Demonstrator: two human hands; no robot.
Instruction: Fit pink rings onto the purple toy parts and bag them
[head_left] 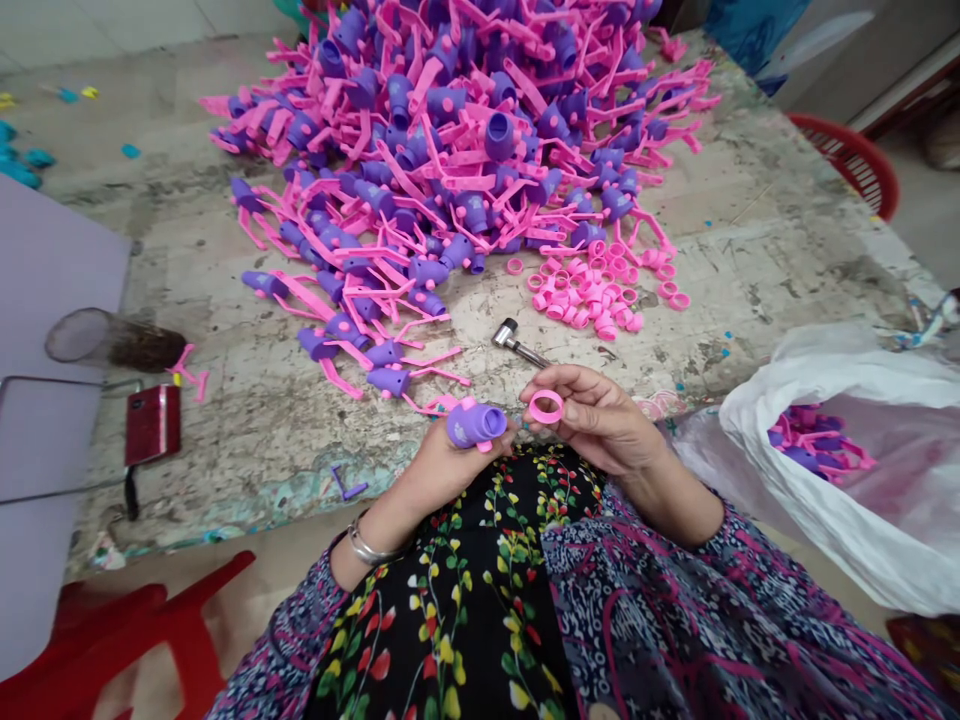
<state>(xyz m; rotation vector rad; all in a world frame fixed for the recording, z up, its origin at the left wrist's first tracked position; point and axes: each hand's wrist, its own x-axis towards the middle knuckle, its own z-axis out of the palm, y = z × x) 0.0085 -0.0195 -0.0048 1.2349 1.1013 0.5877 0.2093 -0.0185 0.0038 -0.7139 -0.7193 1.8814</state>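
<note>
Over the table's near edge, the left hand [435, 462] holds a purple part [474, 427], its open end turned toward the pink ring [546, 406] that the right hand [600, 418] pinches, probably for easy matching; loose rings [589, 290] lie within reach, presumably for quick picking

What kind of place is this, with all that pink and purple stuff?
Probably a small workshop where plastic things get put together. There's a big pile of pink and purple parts, a heap of loose pink rings, and a worn, paint-specked table.
</note>
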